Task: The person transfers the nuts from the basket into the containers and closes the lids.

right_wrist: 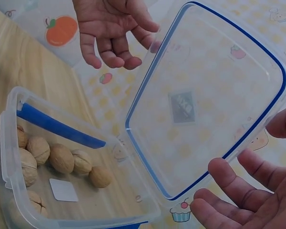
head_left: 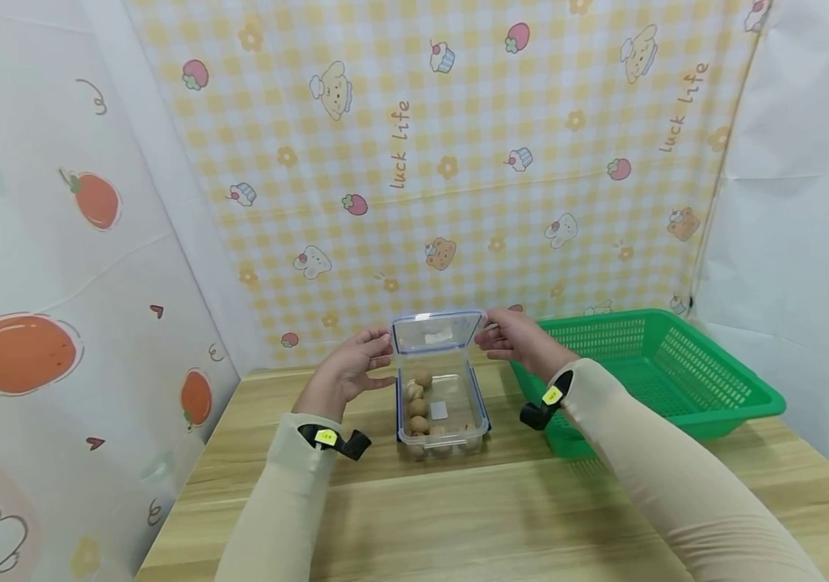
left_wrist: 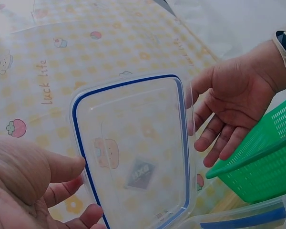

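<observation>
A clear plastic food box [head_left: 451, 440] with blue clips stands on the table, and several walnuts [right_wrist: 62, 159] lie inside it along with a small white square [right_wrist: 64, 190]. Its clear lid [left_wrist: 133, 119], edged by a blue seal, is raised upright at the box's far end. My left hand [head_left: 356, 365] pinches the lid's left edge between thumb and fingers. At the opposite edge, my right hand [head_left: 519, 339] holds the lid by thumb and fingertips, the other fingers loosely bent. Nothing else is in either hand.
A green plastic basket [head_left: 738, 411] with mesh sides stands on the wooden table [head_left: 443, 517], right of the box. A yellow checked cloth [head_left: 451, 202] hangs behind the table. White sheeting covers the right wall, and a fruit-printed sheet [head_left: 80, 275] the left.
</observation>
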Demonstrator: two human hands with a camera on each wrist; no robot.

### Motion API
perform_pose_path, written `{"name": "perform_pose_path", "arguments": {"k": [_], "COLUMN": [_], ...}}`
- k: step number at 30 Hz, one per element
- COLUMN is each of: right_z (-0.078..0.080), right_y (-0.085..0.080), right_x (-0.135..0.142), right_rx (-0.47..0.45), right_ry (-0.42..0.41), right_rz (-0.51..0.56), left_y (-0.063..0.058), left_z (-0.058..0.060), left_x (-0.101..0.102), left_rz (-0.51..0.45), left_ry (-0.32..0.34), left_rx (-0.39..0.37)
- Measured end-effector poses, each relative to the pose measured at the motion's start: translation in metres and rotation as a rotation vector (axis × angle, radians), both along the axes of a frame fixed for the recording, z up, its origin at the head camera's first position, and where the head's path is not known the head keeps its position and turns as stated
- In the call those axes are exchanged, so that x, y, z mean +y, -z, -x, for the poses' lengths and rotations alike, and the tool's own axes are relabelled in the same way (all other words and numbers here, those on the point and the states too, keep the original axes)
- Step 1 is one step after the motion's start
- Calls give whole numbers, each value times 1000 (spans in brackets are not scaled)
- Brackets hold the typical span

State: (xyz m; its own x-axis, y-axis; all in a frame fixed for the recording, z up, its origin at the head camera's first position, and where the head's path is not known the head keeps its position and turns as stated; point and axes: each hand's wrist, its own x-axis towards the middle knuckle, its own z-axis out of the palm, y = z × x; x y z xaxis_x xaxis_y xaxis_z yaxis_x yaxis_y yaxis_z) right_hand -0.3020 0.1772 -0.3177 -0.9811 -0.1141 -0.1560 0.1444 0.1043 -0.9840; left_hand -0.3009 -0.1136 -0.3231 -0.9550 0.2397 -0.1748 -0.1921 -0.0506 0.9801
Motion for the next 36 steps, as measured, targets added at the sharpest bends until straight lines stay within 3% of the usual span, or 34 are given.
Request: {"name": "perform_pose_path", "arguments": {"k": [11, 22, 31, 36], "right_z": [-3, -4, -4, -7], "right_y": [1, 7, 7, 8], "right_x": [5, 8, 8, 6], "right_rx": [18, 16, 10, 5], "right_ry": [-40, -29, -55, -102], "right_rz": [-41, -44, 28, 68], "left_y": [0, 8, 11, 13], "left_z": [-1, 3, 1, -2], "left_x": [0, -8, -12, -12], "left_rz": [33, 19, 76, 122], "left_ry": [-11, 64, 135, 136], "left_rx": [4, 34, 88, 96]}}
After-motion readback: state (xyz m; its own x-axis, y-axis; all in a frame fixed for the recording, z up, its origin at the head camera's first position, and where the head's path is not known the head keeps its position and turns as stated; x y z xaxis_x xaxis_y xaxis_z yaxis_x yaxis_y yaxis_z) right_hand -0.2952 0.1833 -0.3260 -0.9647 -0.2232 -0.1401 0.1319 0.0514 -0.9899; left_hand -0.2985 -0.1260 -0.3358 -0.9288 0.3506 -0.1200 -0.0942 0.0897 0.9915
